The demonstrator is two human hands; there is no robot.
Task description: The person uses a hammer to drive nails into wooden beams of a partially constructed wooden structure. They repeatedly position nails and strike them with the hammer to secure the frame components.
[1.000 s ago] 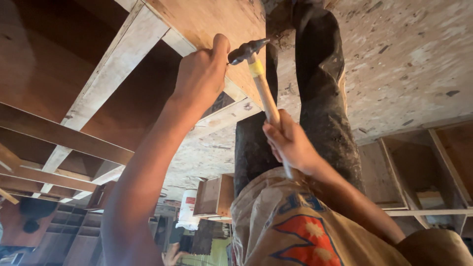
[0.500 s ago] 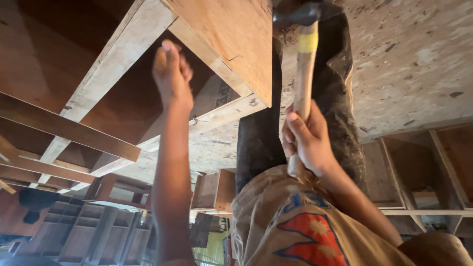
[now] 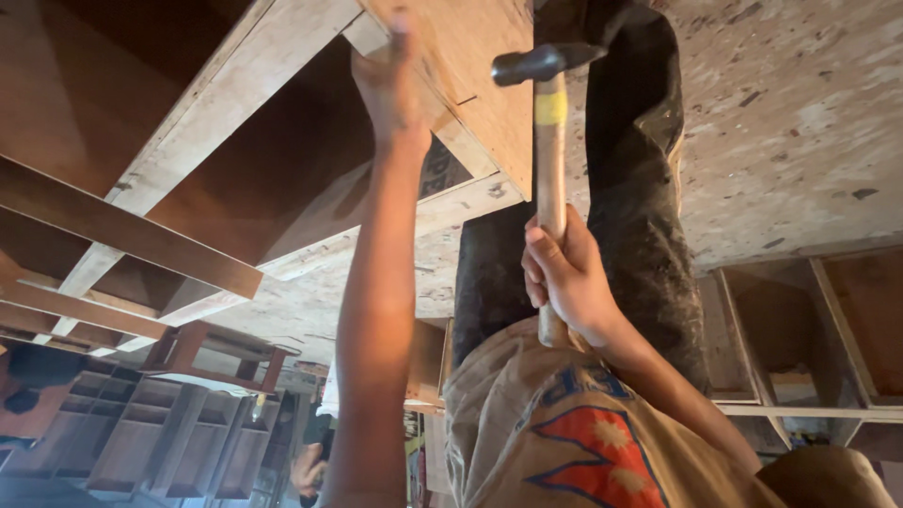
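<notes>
Right hand (image 3: 564, 282) fingers clenched round wooden-handled steel hammer (image 3: 548, 141), shaft upright, head right of left hand (image 3: 390, 80) fingertips pressed on plywood panel (image 3: 470, 56)

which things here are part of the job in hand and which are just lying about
In use:
- hammer, gripped by the right hand
- plywood panel, steadied at its edge by the left hand
- pale wooden frame rail under the panel

Lying about:
- open wooden cabinet, right
- shelf units, lower left

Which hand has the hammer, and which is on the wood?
The right hand grips the hammer by its wooden handle; the left hand carries no tool and presses against the plywood panel.
</notes>
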